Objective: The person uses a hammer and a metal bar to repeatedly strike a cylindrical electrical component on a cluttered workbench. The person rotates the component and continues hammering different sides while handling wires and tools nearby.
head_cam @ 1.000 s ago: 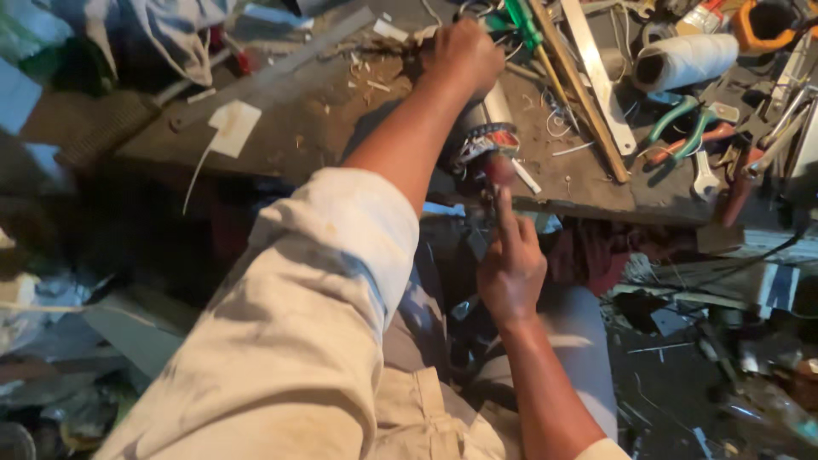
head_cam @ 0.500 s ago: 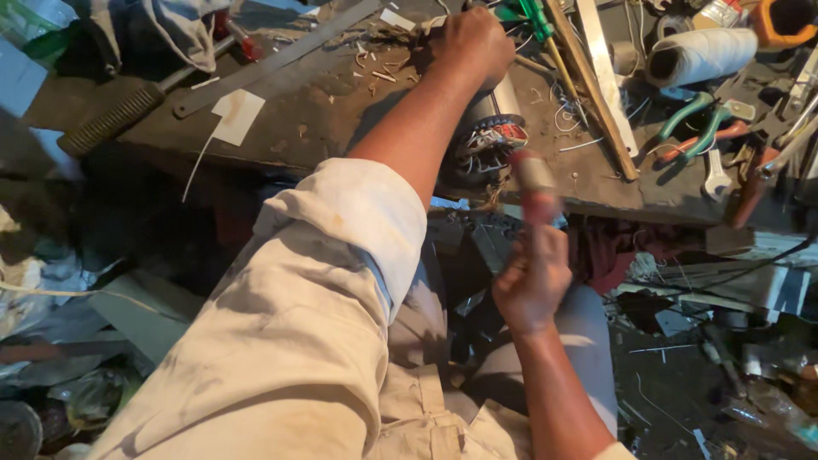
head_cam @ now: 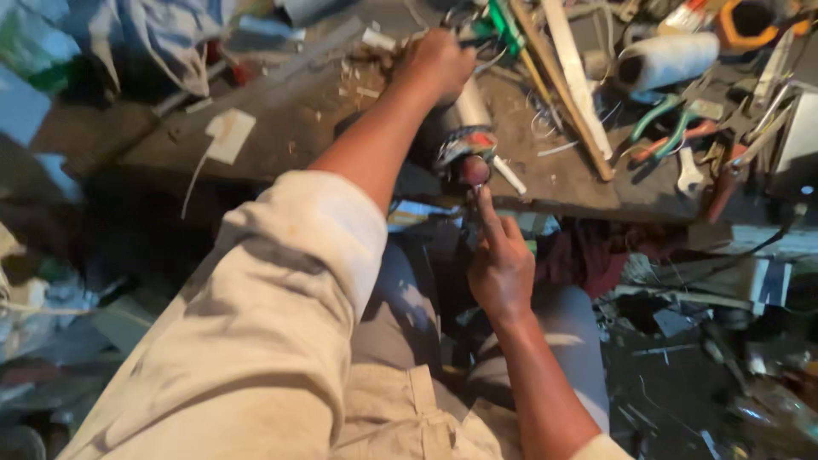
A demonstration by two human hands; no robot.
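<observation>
The right hand's (head_cam: 501,266) forefinger is stretched straight up, its tip touching a small reddish round part (head_cam: 474,169) at the near end of a dark cylindrical object (head_cam: 452,145) — possibly a motor, though blur makes it hard to tell. The other fingers curl loosely toward the palm; whether they pinch anything I cannot tell. The left hand (head_cam: 439,64) is pressed down on the far end of the same object, fingers closed over it, knuckles up. The object lies at the near edge of a wooden workbench (head_cam: 281,140), between the two hands. Just right of it lie wooden sticks (head_cam: 567,85); farther right, a white roll (head_cam: 669,60) and green-handled pliers (head_cam: 673,128). A pale scrap of paper (head_cam: 228,135) lies on the bench's left — well apart from both hands.
</observation>
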